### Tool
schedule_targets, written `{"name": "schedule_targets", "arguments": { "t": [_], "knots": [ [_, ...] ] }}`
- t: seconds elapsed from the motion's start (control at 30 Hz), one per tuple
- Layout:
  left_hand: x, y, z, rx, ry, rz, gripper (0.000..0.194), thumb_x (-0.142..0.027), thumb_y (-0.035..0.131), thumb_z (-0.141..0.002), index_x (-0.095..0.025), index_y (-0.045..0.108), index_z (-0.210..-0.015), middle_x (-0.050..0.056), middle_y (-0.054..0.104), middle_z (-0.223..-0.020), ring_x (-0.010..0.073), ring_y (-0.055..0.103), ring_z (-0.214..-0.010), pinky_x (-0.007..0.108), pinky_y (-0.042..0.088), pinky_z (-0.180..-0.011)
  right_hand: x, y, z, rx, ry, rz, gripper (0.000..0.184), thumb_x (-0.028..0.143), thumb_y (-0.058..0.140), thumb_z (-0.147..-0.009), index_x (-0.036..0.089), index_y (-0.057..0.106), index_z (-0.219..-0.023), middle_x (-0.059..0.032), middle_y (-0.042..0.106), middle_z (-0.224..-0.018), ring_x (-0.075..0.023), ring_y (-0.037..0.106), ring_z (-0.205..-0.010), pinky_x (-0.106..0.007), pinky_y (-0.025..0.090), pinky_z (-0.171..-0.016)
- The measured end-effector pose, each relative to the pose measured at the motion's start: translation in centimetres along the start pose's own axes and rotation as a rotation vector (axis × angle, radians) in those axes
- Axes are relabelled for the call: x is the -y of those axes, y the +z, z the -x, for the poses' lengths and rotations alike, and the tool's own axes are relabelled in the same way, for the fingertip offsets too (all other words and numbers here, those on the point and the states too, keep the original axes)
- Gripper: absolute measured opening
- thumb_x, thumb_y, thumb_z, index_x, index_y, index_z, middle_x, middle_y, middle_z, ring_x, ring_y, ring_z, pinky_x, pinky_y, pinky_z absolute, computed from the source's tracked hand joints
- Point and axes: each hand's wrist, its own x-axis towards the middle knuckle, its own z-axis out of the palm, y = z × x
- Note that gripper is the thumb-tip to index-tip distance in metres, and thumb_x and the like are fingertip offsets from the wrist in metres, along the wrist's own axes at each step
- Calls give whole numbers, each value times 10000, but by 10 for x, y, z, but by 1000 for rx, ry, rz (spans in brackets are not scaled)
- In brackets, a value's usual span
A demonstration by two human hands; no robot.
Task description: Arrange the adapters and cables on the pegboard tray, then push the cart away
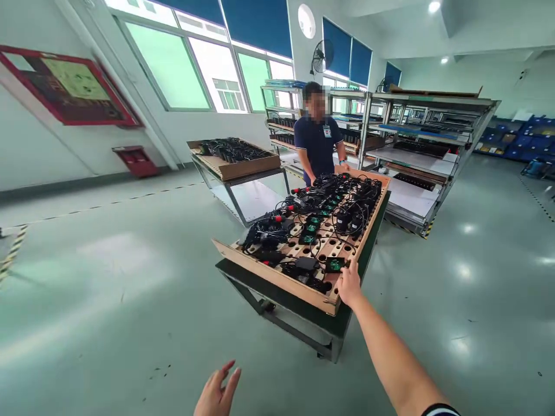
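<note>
My right hand is closed over the side wall of a shallow wooden tray, close to its near corner. The tray lies on a dark green-topped cart. Black cables and devices fill much of it, along with green circuit boards in a row and red-tipped parts. Round holes show in the tray's floor. Low in the view, my left hand hangs in the air over the floor, apart from the cart, its fingers spread and holding nothing.
A co-worker stands at the tray's far end, one hand near its rim. Left of them, a second cart bears another loaded tray. Metal shelving racks stand behind. Yellow-black tape marks the green floor.
</note>
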Motion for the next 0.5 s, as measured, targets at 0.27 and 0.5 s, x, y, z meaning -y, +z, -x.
{"name": "schedule_targets", "arguments": {
  "t": [0.27,0.5],
  "knots": [
    [-119,33,5,-296,390,-187,723,-689,341,-901,-115,605,-1253,163,476,-1477,332,457,-1372,499,415,-1133,-164,-128,-20,123,385,-91,347,194,379,-1003,21,611,-1195,-195,637,-1138,-257,622,-1027,-294,427,-768],
    [-236,90,-39,-481,850,-415,654,-581,341,-1009,-55,525,-1351,195,358,-1555,341,351,-1439,489,309,-1183,-268,-218,-38,-47,515,31,386,391,380,-1057,92,612,-983,-157,656,-993,-219,599,-828,-291,369,-650]
  ]
}}
